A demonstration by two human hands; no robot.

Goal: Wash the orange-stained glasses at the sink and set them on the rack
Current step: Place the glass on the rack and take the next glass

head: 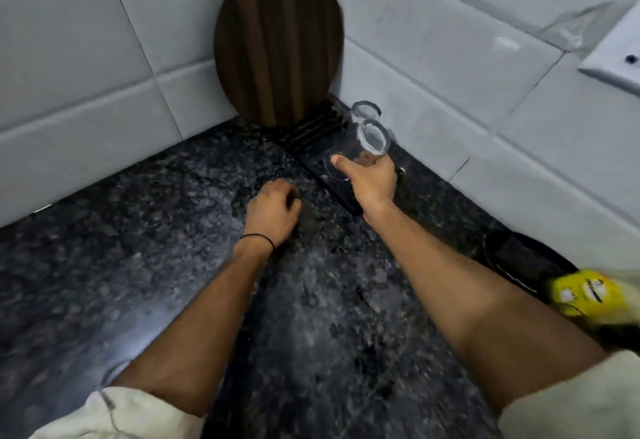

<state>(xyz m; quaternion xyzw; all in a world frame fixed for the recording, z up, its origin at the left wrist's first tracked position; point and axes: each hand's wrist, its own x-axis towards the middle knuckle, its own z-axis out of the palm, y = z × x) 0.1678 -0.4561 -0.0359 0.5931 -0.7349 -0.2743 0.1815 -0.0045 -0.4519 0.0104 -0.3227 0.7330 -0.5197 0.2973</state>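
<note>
Right of centre, over the black ribbed rack (pixel 313 130) in the tiled corner, my right hand (pixel 375 184) has its grip curled round a glass (pixel 372 138), thumb along the near side and fingers wrapped behind. That glass is tilted, its long axis running from lower left to upper right in the frame. The thick faceted end faces up towards the camera and the round end sits low by the thumb. It looks clear and see-through, though blurred. A second glass (pixel 365 111) stands just behind it on the rack, nearer the wall, so I count two glasses. My left hand (pixel 273 210) rests on the dark speckled worktop (pixel 138 265), its grip folded into a fist. One oval wooden board (pixel 277 40) leans in the corner.
</note>
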